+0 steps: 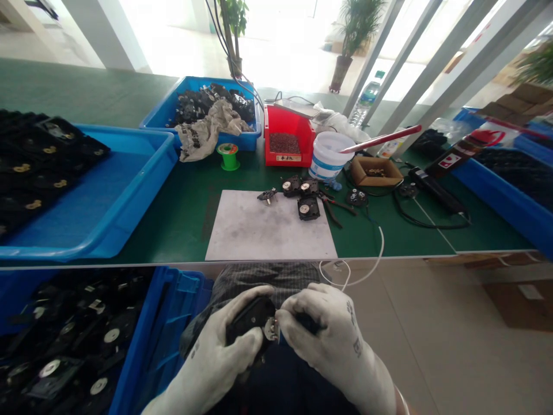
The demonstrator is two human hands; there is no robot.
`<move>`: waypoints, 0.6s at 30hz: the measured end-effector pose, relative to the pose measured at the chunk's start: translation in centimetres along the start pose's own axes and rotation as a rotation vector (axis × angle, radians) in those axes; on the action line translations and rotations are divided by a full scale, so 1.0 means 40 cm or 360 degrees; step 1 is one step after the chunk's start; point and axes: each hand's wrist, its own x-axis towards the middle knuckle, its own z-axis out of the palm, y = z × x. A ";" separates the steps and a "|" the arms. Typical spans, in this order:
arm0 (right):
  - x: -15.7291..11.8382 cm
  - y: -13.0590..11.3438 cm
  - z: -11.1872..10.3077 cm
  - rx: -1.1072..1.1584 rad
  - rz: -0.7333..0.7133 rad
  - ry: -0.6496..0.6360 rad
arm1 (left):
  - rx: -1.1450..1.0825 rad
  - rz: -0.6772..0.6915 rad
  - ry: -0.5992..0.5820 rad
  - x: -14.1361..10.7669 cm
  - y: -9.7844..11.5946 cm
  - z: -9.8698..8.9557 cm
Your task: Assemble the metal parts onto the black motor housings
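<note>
White-gloved hands are working low over the lap; the left hand (222, 346) is wrapping around a black plastic unit (250, 317), its fingers closing over the top and side; the right hand (324, 328) is pinching a small silver metal fitting (271, 329) at the unit's edge, thumb and fingertips pressed together; the unit is lying between both hands, its long axis running across the lap from left to right, with the fitting sitting nearer the right hand; a blue plastic crate (173, 300) is standing just left of the lap, holding black units with silver discs (73, 340); beyond it, a grey mat (263, 230) is lying on the green bench (190, 196), with three more black units (309, 207) and red-handled pliers (332, 204) at its far edge; a white cable (367, 271) is looping over the bench edge; a red bin (270, 135) is carrying a small white label, its characters too small to read; no brand is legible on the white bucket (328, 155).
</note>
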 end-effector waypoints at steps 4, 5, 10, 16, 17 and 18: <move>-0.002 0.004 -0.001 0.0010 -0.0022 0.0000 | 0.0035 0.0001 -0.0006 -0.002 0.003 0.001; -0.003 0.005 -0.001 0.0006 -0.0033 0.0011 | 0.0051 0.0006 -0.0001 -0.003 0.004 0.001; -0.010 0.003 -0.001 -0.0001 -0.0009 0.0037 | 0.0035 0.0029 0.0008 -0.003 0.006 0.000; -0.011 0.004 0.000 0.0021 0.0002 -0.0004 | 0.0043 0.0015 0.0021 -0.005 0.009 0.003; -0.010 0.004 0.000 0.0024 0.0009 -0.0012 | 0.0050 0.0010 0.0031 -0.005 0.009 0.003; -0.010 0.004 0.000 0.0024 0.0019 -0.0020 | 0.0058 0.0008 0.0037 -0.007 0.009 0.002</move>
